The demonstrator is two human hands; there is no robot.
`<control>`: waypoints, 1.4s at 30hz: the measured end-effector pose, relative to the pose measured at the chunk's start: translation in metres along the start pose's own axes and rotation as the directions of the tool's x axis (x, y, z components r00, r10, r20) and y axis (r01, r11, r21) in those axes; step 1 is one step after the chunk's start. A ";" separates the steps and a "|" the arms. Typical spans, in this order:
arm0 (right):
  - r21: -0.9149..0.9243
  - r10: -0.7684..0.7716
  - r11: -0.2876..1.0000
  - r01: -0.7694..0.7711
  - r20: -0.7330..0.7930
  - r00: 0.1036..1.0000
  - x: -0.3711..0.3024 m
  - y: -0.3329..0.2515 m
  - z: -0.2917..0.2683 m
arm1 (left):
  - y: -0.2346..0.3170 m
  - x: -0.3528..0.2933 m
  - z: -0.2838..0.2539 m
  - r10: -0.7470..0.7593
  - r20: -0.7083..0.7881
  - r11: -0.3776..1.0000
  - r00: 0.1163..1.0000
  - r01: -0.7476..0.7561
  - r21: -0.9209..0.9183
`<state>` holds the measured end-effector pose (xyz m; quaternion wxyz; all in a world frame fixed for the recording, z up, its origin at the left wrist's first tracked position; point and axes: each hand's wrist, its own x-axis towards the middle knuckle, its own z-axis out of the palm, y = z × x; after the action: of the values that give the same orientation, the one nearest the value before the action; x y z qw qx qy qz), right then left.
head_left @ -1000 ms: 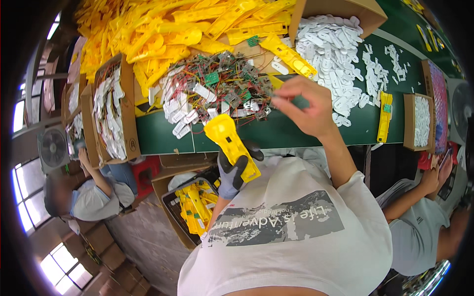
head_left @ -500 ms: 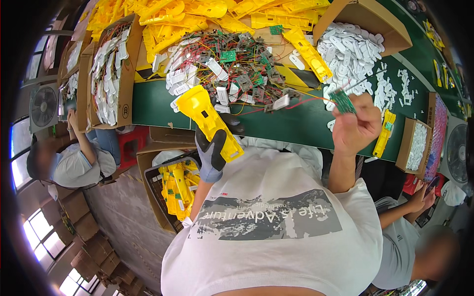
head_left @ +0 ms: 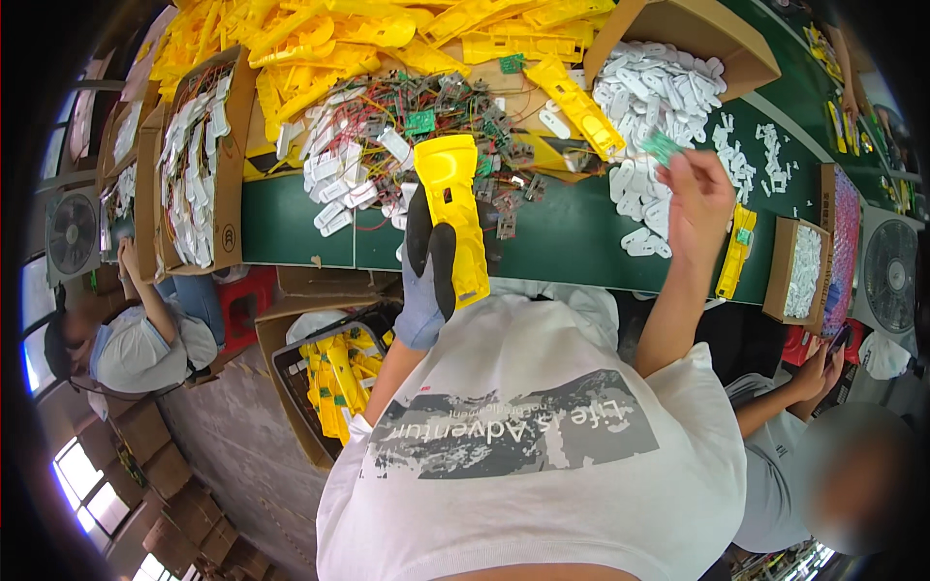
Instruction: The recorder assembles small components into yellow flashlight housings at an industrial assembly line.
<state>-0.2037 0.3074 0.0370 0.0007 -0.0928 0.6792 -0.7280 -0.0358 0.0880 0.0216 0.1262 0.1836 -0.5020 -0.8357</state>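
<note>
Head view, largest first: green workbench (head_left: pixel 291 228) across the upper half, heaped at the far side with yellow plastic shells (head_left: pixel 320 58). Tangle of wired circuit boards (head_left: pixel 436 116) at centre, loose white plastic pieces (head_left: pixel 668 97) spilling from a cardboard box (head_left: pixel 697 34) to the right. Open carton (head_left: pixel 199 169) of wired white parts at the bench's left end, crate of yellow housings (head_left: pixel 334 382) on the floor below, fans at both sides, other people seated left and right.

Yellow housing (head_left: pixel 455 218) upright over the bench edge, clamped in the gloved left hand (head_left: pixel 426 276), fingers wrapped round its lower half. Small green circuit board (head_left: pixel 662 145) up over the white pieces, pinched between thumb and fingertips of the bare right hand (head_left: pixel 697 198).

Likely best done by keeping the housing steady with its open face up, bringing the board across level, held by its edges and well apart from the wire tangle.
</note>
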 end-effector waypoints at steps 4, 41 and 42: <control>0.334 -0.047 0.941 0.059 -0.043 0.998 0.001 -0.003 -0.028 | 0.004 0.013 0.012 -0.031 -0.032 0.998 0.999 0.033 0.050; 0.310 0.091 0.946 -0.091 0.014 0.996 -0.020 0.036 0.005 | 0.001 0.079 0.011 0.292 -0.184 0.786 0.939 -0.125 0.606; 0.271 0.081 0.959 -0.085 0.027 0.996 -0.015 0.043 0.006 | 0.010 0.070 0.036 0.275 -0.314 0.768 0.909 -0.011 0.640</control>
<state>-0.1934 0.3003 -0.0075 0.0495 -0.0690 0.5762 -0.8129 -0.1142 0.0842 0.0327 0.2202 0.3378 -0.7275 -0.5552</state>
